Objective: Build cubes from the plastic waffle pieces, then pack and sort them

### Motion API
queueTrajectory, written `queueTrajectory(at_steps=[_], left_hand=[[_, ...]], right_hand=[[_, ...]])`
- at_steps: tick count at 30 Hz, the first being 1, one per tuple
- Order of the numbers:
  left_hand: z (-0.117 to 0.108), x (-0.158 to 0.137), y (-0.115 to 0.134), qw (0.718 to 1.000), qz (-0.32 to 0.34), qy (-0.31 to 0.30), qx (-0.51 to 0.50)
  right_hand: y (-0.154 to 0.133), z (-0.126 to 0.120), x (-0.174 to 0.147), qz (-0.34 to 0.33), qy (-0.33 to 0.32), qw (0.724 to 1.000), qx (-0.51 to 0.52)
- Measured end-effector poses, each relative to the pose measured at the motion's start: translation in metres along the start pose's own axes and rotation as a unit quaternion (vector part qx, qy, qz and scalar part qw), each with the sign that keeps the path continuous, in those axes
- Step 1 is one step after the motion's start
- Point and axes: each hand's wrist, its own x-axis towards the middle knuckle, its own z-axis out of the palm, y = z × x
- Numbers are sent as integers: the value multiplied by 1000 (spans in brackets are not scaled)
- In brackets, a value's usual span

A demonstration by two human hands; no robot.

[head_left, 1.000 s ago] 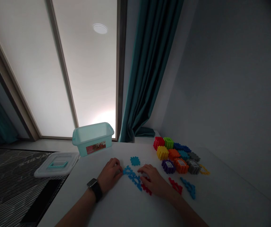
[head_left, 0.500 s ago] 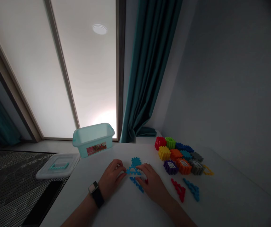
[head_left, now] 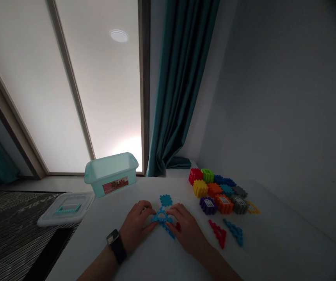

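Note:
Between my two hands is a light-blue triangular interlocking block (head_left: 161, 216) with an arched opening. My left hand (head_left: 137, 224), with a dark watch on its wrist, grips its left corner between thumb and fingers. On the other side, my right hand (head_left: 187, 229) pinches its right corner. A blue toothed square tile (head_left: 166, 200) lies just beyond the block. Partly covered below it is a long blue piece (head_left: 170, 232). A small red piece (head_left: 178, 226) shows beside my right fingers, and a pale window-like piece (head_left: 178, 200) lies behind them.
Stacks of colored toothed tiles, including orange (head_left: 224, 204) and purple (head_left: 208, 205) ones, stand on the right of the white table (head_left: 144, 261). A red triangle (head_left: 218, 234) and a blue triangle (head_left: 234, 232) lie nearer. At left are a mint bin (head_left: 112, 175) and clear lid (head_left: 82, 201).
The light-blue triangular block has come toward me, away from the square tile and partly over the long blue piece. Both hands moved with it. The view has shifted slightly.

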Motion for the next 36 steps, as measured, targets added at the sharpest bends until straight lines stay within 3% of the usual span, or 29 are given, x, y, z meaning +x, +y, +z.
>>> queueTrajectory(at_steps=[6,14,20,36], left_hand=[[-1,1,-3,998,25,41,-30],[-2,3,-6,994,4,91,-68],[-3,3,-2,993,-2,83,-81],[-4,5,3,989,-43,51,-134]], right_hand=[[-5,-3,-2,-4,7,1000,9],[-4,-5,-3,-26,29,999,19],[-1,-3,0,-58,52,997,22],[-5,-6,-1,-35,62,997,43]])
